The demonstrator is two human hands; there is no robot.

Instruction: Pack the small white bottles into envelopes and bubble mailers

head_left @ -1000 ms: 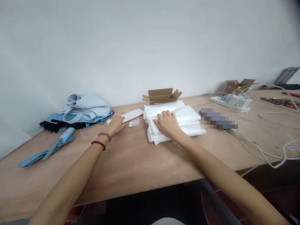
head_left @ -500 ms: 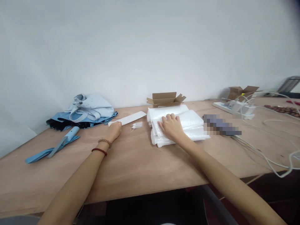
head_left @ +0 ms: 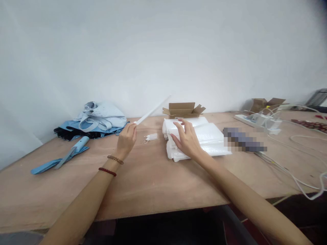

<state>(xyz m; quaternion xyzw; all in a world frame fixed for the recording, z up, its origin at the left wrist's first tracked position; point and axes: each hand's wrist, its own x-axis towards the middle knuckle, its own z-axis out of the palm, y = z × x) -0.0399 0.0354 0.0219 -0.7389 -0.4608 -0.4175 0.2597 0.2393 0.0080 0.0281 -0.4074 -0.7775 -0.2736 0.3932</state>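
My left hand (head_left: 127, 137) pinches one end of a long, flat white strip (head_left: 153, 110). The strip is raised off the table, almost edge-on to me, and slants up to the right. Over a pile of white bubble-wrap bags (head_left: 211, 134) hovers my right hand (head_left: 187, 137), its fingers apart and nothing in them. Whether its fingertips touch the bags I cannot tell. Between the two hands, small white tags (head_left: 151, 137) with a thin string lie on the wooden table (head_left: 150, 183).
At the left are a folded blue umbrella (head_left: 81, 143) and a heap of light blue cloth (head_left: 104, 115). An open cardboard box (head_left: 182, 109) stands behind the bags. To the right lie a blurred-out dark object (head_left: 244, 139), a power strip (head_left: 245, 119) and loose white cables (head_left: 293, 182).
My left hand has lifted the white strip off the table and tilted it upward. My right hand's fingers have spread and risen from the bags. The view has shifted slightly.
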